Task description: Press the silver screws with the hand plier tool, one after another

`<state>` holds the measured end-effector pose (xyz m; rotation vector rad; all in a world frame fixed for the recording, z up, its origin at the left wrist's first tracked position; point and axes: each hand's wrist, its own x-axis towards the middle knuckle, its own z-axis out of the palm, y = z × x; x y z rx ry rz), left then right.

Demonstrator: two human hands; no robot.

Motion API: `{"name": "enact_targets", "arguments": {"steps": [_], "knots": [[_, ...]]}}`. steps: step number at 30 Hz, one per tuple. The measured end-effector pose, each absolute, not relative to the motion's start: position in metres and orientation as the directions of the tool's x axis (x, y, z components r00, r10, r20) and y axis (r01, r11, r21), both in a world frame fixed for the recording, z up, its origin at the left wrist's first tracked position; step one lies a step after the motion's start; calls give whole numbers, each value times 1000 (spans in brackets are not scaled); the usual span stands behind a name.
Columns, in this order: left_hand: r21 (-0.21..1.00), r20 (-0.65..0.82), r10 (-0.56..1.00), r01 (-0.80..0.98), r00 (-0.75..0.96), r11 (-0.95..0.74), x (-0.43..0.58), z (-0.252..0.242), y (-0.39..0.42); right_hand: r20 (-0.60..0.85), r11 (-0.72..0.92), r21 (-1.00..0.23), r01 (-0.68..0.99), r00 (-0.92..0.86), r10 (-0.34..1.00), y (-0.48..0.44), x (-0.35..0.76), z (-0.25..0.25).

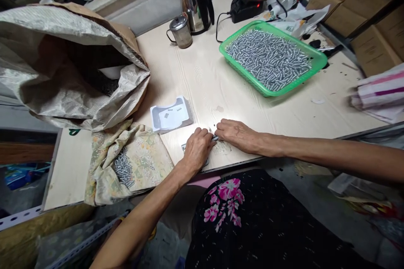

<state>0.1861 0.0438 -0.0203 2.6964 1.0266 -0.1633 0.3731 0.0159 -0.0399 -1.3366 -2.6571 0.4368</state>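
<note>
Near the table's front edge, my left hand (198,147) is closed over a small metal piece (183,147), part of which shows at its left side. My right hand (236,133) is closed just to the right, its fingertips at a small metal part (215,138) between the two hands. The fingers hide most of what they hold. A white plastic scoop-like tray (172,122) with a few small metal pieces lies behind my left hand. On a floral cloth (151,147) at the left is a pile of small metal pins (123,168).
A green basket (268,90) full of metal pins stands at the back right. A large open sack (126,101) fills the left. Behind are a metal mug (181,33), a kettle (192,4) and a battery on a charger (246,9). Cardboard boxes (375,48) stand far right.
</note>
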Motion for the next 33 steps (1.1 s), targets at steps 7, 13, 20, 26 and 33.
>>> {"name": "enact_targets", "arguments": {"steps": [7, 13, 20, 26, 33], "knots": [[174, -200, 648, 678, 735, -715, 187, -19, 40, 17, 569, -362, 738, -606, 796, 19, 375, -44], [131, -195, 687, 713, 700, -689, 189, -19, 37, 75, 569, -366, 736, -586, 807, 16, 378, -51], [178, 84, 776, 757, 625, -629, 173, -36, -1, 113, 594, -313, 741, -591, 798, 21, 394, -41], [217, 147, 739, 707, 658, -673, 171, -52, -52, 109, 528, -214, 822, -517, 849, 34, 385, -49], [280, 216, 750, 696, 625, -661, 173, -54, -57, 149, 498, -171, 850, -478, 866, 61, 377, -58]]}}
